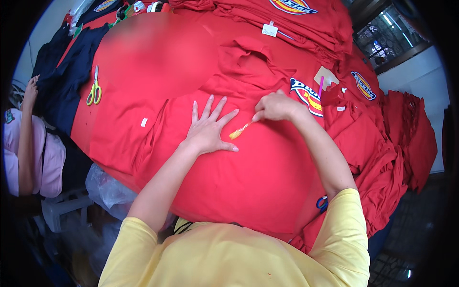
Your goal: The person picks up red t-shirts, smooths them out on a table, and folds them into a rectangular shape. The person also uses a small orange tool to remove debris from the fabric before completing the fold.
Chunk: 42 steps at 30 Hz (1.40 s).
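A red shirt [248, 172] lies spread flat before me on a table covered with red cloth. My left hand [206, 131] presses down on it, palm flat and fingers spread. Just right of it, my right hand [275, 106] is closed around the end of a small brush [235, 134], slim and yellow-headed, like a toothbrush. Its head points down and left onto the fabric, near my left thumb. Whether the bristles touch the cloth, I cannot tell. A printed logo patch [308, 97] shows on red cloth beside my right wrist.
Yellow-handled scissors [94, 91] lie at the left, by dark garments [71, 76]. Red shirts [306, 28] are piled at the back, with more red garments [377, 143] along the right. A pink pen [321, 85] and blue-handled scissors [322, 204] are also there. Another person's arm [27, 119] shows far left.
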Motion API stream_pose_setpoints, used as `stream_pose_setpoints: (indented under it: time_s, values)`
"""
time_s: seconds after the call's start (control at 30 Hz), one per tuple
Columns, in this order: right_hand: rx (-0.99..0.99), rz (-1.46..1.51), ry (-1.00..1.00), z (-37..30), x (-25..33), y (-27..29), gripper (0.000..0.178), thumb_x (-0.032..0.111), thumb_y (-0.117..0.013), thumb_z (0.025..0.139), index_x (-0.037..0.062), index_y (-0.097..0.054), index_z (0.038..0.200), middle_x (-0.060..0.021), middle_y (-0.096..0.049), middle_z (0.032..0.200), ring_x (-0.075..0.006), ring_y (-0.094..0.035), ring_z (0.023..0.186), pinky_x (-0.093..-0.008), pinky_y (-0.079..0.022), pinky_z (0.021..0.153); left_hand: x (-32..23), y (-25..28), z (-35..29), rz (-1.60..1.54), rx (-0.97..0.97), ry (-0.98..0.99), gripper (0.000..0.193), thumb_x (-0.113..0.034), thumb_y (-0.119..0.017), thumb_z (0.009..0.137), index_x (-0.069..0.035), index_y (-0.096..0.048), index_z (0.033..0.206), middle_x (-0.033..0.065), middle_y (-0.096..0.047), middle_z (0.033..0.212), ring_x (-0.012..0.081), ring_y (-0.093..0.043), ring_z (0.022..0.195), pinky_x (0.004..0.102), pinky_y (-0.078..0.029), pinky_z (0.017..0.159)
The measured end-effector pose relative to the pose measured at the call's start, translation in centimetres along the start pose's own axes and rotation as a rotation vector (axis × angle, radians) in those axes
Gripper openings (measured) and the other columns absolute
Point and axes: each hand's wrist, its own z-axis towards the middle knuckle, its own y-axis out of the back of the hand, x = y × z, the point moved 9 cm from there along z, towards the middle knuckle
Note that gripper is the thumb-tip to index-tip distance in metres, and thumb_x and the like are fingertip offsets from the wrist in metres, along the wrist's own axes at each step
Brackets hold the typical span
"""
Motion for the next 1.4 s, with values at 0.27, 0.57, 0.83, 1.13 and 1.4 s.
stream_pose_setpoints:
  time_s: [0.27, 0.57, 0.83, 1.13, 1.4]
  values:
    - [-0.097, 0.106, -0.114, 0.2, -2.6, 0.8, 0.037, 0.048, -0.063, 0.088, 0.0164, -0.075, 0.103, -0.0082, -0.073, 0.098, -0.0283, -0.065, 0.101, -0.0501, -0.032, 0.102, -0.3, 0.4, 0.1, -0.015, 0.009, -0.007, 0.114, -0.068, -0.08, 0.056, -0.032, -0.032, 0.153, 0.0102, -0.009, 0.164, 0.0353, 0.003, 0.151, 0.0644, 0.003, 0.117]
    - [-0.115, 0.213, -0.164, -1.3, -3.0, -0.7, 0.032, 0.04, -0.061, 0.09, 0.0125, -0.074, 0.097, -0.0101, -0.071, 0.098, -0.0302, -0.063, 0.103, -0.052, -0.037, 0.096, -0.5, 0.5, 0.1, -0.014, 0.021, -0.001, 0.115, -0.067, -0.081, 0.056, -0.032, -0.031, 0.153, 0.0101, -0.009, 0.164, 0.0345, 0.005, 0.151, 0.0633, 0.005, 0.117]
    - [-0.149, 0.162, -0.04, -2.0, 1.3, -2.2, 0.033, 0.041, -0.06, 0.09, 0.0141, -0.075, 0.101, -0.0086, -0.071, 0.103, -0.0306, -0.063, 0.107, -0.0546, -0.036, 0.101, -0.1, 0.2, 0.0, 0.0, 0.015, 0.012, 0.115, -0.068, -0.081, 0.056, -0.032, -0.031, 0.153, 0.0101, -0.008, 0.164, 0.0346, 0.005, 0.151, 0.0634, 0.005, 0.117]
    - [-0.19, 0.148, -0.06, -3.2, -0.7, -0.8, 0.039, 0.048, -0.058, 0.092, 0.0135, -0.075, 0.098, -0.0091, -0.072, 0.093, -0.028, -0.065, 0.099, -0.0471, -0.039, 0.096, -0.2, 0.3, 0.0, -0.022, 0.0, -0.006, 0.114, -0.068, -0.081, 0.056, -0.032, -0.032, 0.153, 0.0099, -0.01, 0.164, 0.0348, 0.004, 0.151, 0.0632, 0.004, 0.117]
    - [-0.141, 0.161, -0.177, -2.5, -2.1, -0.5, 0.038, 0.049, -0.059, 0.091, 0.0143, -0.074, 0.097, -0.0084, -0.072, 0.096, -0.0274, -0.064, 0.105, -0.047, -0.037, 0.098, -0.1, 0.3, -0.2, -0.018, 0.005, 0.008, 0.115, -0.068, -0.081, 0.056, -0.032, -0.032, 0.153, 0.0098, -0.01, 0.164, 0.0346, 0.003, 0.151, 0.063, 0.005, 0.117]
